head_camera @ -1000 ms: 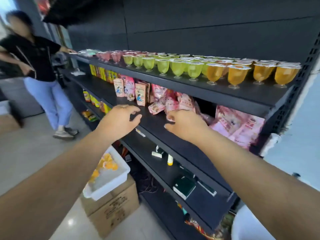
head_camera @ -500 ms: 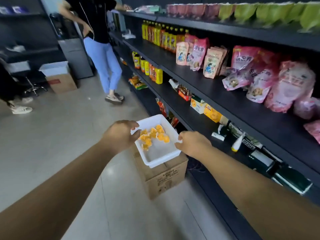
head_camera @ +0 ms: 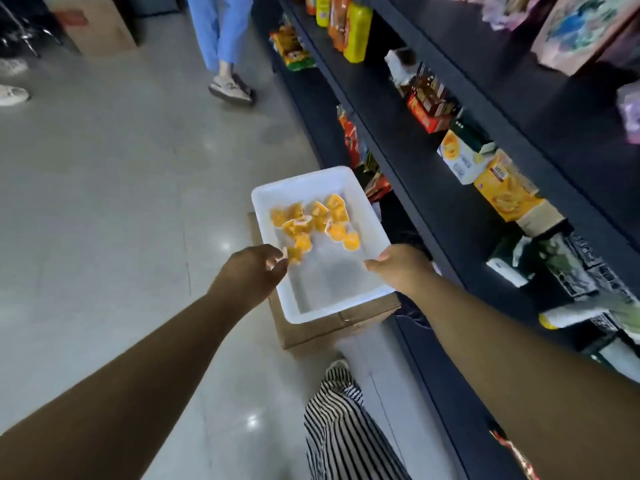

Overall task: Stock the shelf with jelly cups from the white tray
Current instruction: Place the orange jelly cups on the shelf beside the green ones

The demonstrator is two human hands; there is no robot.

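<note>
Head view, left to right: pale tiled floor (head_camera: pixel 104 202), with another person's blue trouser legs and sneakers (head_camera: pixel 230 88) standing at the far end. Left grip (head_camera: pixel 251 275): hand reached over the near left rim of the white tray (head_camera: pixel 372 223), fingers loosely curled, fingertips at the nearest orange jelly cup; whether they actually pinch it cannot be told. Jelly cups (head_camera: pixel 313 221): orange, sealed, heaped loosely in the far half of the tray, near half bare. Tray rests on a brown cardboard box (head_camera: pixel 311 332) on the floor, just beside the shelf. Striped trouser leg (head_camera: pixel 341 434) below the box. Right grip (head_camera: pixel 400 268): hand at the tray's right rim, fingers curled, hold unclear. Black shelf (head_camera: pixel 450 209) at right, carrying bottles, yellow cartons and pink pouches.
</note>
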